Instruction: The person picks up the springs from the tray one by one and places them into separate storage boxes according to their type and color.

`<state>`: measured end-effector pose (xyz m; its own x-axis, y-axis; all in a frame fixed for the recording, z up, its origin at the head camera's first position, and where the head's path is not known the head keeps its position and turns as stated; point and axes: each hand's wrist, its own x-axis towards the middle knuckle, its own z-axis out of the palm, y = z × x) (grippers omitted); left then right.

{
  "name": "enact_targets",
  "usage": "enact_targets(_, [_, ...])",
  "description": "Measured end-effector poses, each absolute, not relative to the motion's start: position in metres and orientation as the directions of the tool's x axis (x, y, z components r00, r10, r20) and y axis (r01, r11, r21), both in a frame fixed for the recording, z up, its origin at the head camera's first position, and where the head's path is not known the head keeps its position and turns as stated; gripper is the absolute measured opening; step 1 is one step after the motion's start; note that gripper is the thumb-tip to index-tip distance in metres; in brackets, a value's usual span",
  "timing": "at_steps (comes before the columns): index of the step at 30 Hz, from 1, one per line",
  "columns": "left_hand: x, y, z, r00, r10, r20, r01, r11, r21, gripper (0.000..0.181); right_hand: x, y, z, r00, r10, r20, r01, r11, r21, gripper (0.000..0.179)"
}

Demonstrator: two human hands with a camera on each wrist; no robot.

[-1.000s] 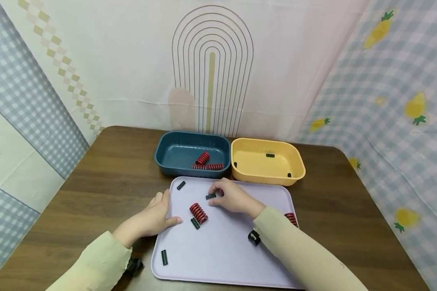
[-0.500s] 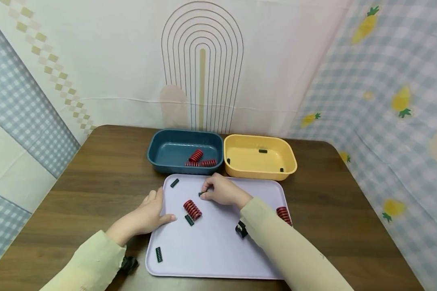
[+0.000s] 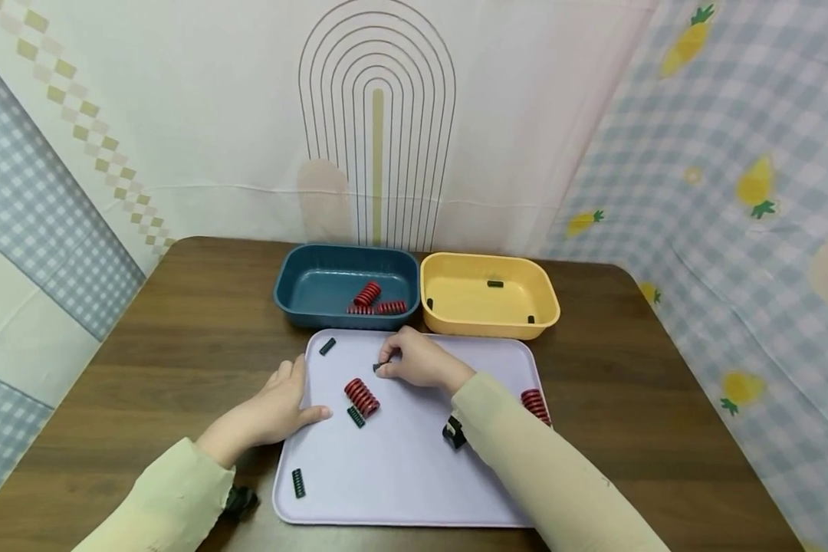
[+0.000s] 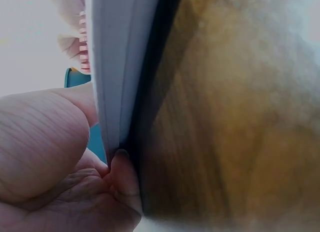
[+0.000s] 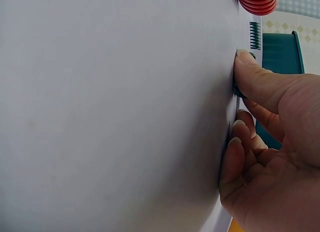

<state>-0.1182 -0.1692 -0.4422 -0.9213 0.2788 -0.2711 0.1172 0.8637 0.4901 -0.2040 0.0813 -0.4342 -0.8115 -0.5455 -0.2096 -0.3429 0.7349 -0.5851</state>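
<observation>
My right hand (image 3: 424,360) pinches a small dark green coil spring (image 3: 376,367) between thumb and fingers, low over the lilac tray (image 3: 400,483). In the right wrist view the thumb hides most of that spring. My left hand (image 3: 276,410) rests at the tray's left edge, thumb over the rim and fingers extended along the side. Between the hands lie a large red spring (image 3: 362,397) and a small green spring (image 3: 356,416). Other green springs lie near the tray's far left corner (image 3: 327,346) and near left corner (image 3: 298,483).
Behind the tray stand a blue bin (image 3: 297,307) with red springs and a yellow bin (image 3: 486,330) with small dark springs. More red springs (image 3: 535,405) lie at the tray's right edge, partly behind the right sleeve (image 3: 517,452). Brown wooden table (image 3: 614,368) surrounds the tray.
My right hand has closed its thumb and fingers more tightly over the small green spring, now covering more of it. The head view has shifted slightly; the left hand stays at the tray's edge.
</observation>
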Motion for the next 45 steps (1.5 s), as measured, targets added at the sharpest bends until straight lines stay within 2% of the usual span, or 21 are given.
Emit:
enact_targets(15, [-0.118,-0.17,-0.446,-0.925,0.276,-0.261,0.121,0.865,0.487,0.103,-0.204,0.083,-0.436,-0.782,-0.59,-0.202,-0.365,0.696,-0.618,0.011])
enact_targets(26, [-0.117,-0.168,-0.449,-0.924,0.274,-0.268,0.112,0.862,0.494,0.103,-0.185,0.098,-0.428,-0.806,-0.56,-0.193,-0.394,0.75,-0.532,0.013])
enact_targets(33, [-0.117,-0.17,-0.448,-0.927,0.256,-0.274,0.098,0.87,0.483,0.103,-0.18,0.126,-0.411,-0.844,-0.524,-0.112,-0.382,0.735,-0.56,0.012])
enact_targets(45, [-0.116,-0.167,-0.444,-0.927,0.249,-0.282,0.082,0.866,0.493,0.102,-0.202,0.188,-0.37,-0.918,-0.37,0.145,-0.382,0.724,-0.574,0.01])
